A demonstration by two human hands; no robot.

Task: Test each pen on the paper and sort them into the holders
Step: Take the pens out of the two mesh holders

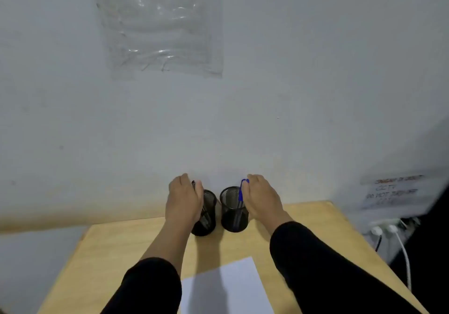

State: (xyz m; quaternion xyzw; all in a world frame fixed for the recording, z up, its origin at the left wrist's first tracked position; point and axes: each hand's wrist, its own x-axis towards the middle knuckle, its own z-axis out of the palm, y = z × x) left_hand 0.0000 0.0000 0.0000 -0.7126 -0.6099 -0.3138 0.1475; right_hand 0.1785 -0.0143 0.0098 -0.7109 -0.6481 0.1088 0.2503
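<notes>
Against the pale wall (pixel 267 83) at the back, a light wooden tabletop (pixel 116 248) fills the lower part of the view, its far edge touching the wall. A clear plastic sleeve (pixel 160 24) hangs high on that wall. A white sheet of paper (pixel 233 287) lies on the near part of the tabletop, partly shaded, between two forearms in black sleeves.

At the far edge stand two black mesh holders, side by side and just apart. The left holder (pixel 209 207) is half covered by the left hand (pixel 183 198), which rests against its outer side; the fingers curve round the rim and wall, and a dark pen (pixel 193 183) shows its top at the thumb. Whether the fingers pinch that pen or only lie beside it, I cannot tell. More dark pens show through the mesh, too blurred to count.

The right holder (pixel 232 213) holds blue pens (pixel 240 196) standing tilted, their caps rising above the rim. The right hand (pixel 261 199) lies against this holder's outer side, fingers together and loosely bent over the pen tops; its thumb touches the blue caps, but a firm grip cannot be made out.

Right of the tabletop, white plugs (pixel 385 230) with a white cable (pixel 405 258) sit under a blurred printed notice (pixel 393 191).
</notes>
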